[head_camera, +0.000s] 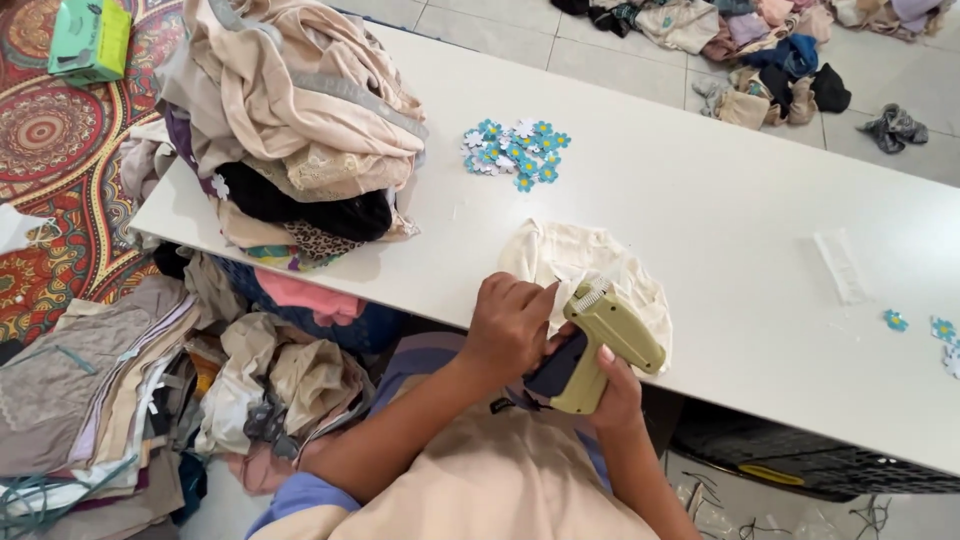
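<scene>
My right hand grips an olive-green tagging gun with a black grip panel, its nose pointing up and left at a cream garment lying on the white table. My left hand pinches the near edge of that garment right beside the gun's tip. A heap of small blue and white flower tags lies on the table beyond the garment.
A tall stack of beige, black and patterned garments fills the table's left end. A clear strip of plastic fasteners and a few loose flower tags lie at the right. Clothing piles cover the floor at left and far right; a green box sits on a patterned rug.
</scene>
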